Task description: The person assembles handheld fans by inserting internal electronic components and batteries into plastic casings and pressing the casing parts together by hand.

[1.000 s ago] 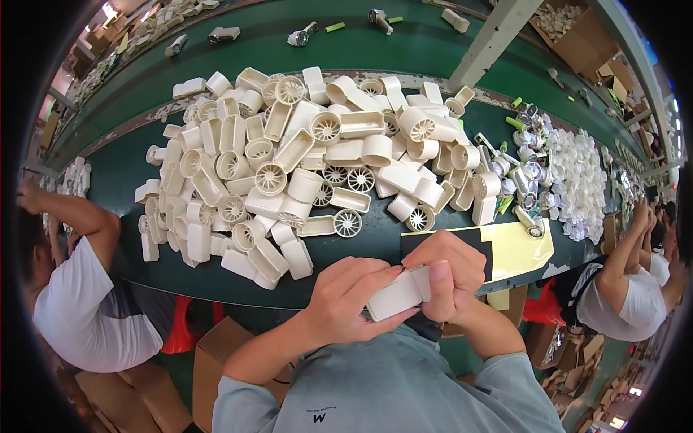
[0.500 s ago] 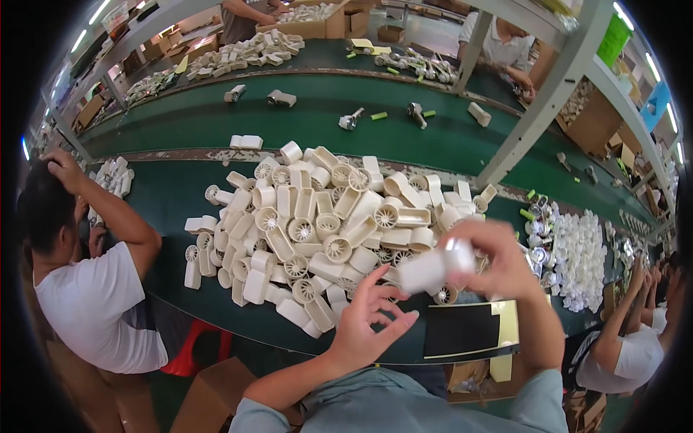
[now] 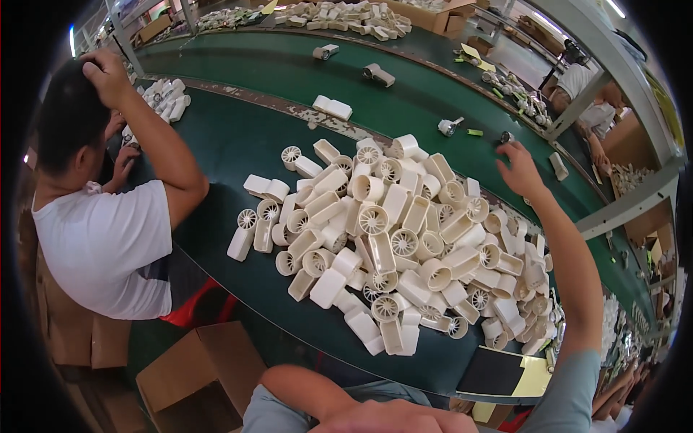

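My right hand reaches far out over the green conveyor belt, thumb and fingers apart. Its fingertips meet or overlap a small silver-and-dark part; whether they touch it I cannot make out. Close to my body, at the lower edge, lies my left hand, with its fingers cut off by the picture's rim. Between the two hands spreads a large heap of cream plastic fan housings, hollow shells with round spoked grilles. Left of the right hand, a silver motor part and a bright green cylinder rest on the belt.
A black sheet on a yellow one lies at the table's front edge. On the left sits a co-worker in a white shirt. An open cardboard box stands below the table. A metal post rises at the right.
The view has swung left. My right hand has gone from near my body out to the belt, and the white housing it held no longer shows there. My left hand has drawn back toward me.
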Action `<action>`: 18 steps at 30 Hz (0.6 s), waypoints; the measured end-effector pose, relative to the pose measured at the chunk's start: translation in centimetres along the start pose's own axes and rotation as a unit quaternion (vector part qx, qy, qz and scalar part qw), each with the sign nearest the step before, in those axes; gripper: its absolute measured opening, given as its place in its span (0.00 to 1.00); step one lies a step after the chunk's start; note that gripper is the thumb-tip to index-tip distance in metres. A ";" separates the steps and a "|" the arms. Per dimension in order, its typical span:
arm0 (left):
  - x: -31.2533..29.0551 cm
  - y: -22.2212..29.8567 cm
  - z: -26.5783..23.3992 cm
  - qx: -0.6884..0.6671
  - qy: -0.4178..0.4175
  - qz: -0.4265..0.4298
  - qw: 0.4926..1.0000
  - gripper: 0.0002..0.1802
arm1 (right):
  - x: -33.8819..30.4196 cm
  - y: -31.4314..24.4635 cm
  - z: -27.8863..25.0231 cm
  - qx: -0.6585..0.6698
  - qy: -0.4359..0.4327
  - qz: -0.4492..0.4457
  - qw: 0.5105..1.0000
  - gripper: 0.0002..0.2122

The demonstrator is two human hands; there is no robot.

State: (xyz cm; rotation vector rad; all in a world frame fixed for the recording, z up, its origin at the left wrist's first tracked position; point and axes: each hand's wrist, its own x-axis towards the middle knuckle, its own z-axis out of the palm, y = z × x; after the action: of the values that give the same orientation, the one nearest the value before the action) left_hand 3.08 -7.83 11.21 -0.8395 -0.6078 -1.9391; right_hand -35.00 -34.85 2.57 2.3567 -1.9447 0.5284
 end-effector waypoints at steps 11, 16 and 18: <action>-3.5 -0.6 -5.4 0.198 -0.026 0.232 0.952 0.31 | 11.8 -1.0 10.9 -0.164 -0.153 -0.167 0.960 0.37; -12.6 4.2 -3.6 0.897 0.168 -0.036 0.407 0.37 | 11.4 -3.1 9.1 -0.185 -0.110 -0.126 0.968 0.22; -14.6 3.1 -3.8 0.873 0.296 -0.123 0.367 0.43 | 9.7 -3.3 7.3 -0.160 -0.082 -0.105 0.978 0.21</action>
State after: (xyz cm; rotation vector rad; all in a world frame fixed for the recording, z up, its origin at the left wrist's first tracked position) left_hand 9.78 -3.95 -2.08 1.3274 -1.6996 -0.5710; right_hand -28.57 -45.12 -0.89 2.4121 -1.6540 0.0050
